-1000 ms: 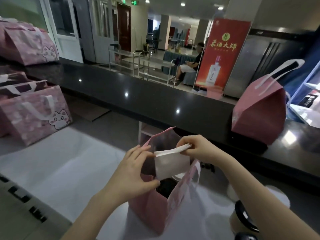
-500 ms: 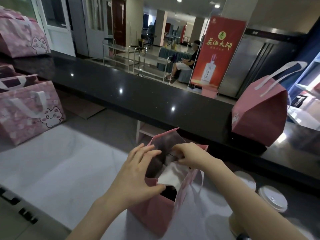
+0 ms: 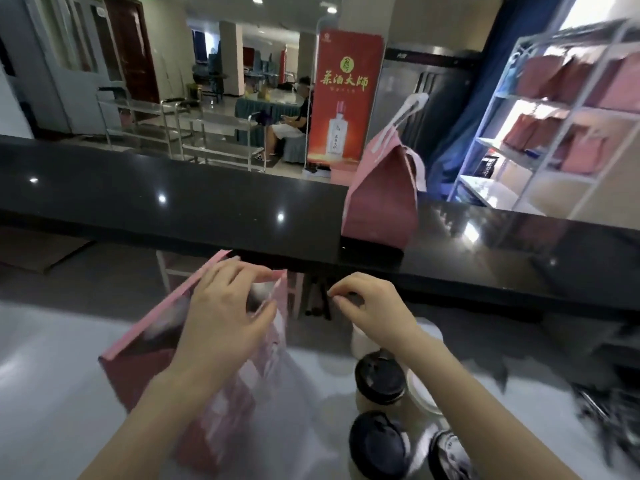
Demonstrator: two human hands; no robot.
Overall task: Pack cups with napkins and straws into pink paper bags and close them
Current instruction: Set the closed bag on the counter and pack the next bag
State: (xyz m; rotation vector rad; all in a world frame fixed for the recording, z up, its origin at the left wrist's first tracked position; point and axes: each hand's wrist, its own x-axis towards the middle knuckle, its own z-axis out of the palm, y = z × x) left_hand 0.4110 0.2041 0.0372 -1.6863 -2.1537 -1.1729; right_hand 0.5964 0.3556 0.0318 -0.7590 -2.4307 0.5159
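Left hand: your left hand (image 3: pixel 221 320) grips the top edge of the pink bag (image 3: pixel 145 372) on the white table (image 3: pixel 52 393).
Right hand: your right hand (image 3: pixel 370 306), beside the bag, is empty, fingers curled.
Cups: black-lidded cups (image 3: pixel 379 379) stand just right of the bag.

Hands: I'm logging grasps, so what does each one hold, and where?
Left hand grips the open pink paper bag at its top rim; right hand holds nothing visible.

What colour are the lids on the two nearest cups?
Black, on the cups beside the right arm; the head view, the only one, shows it.
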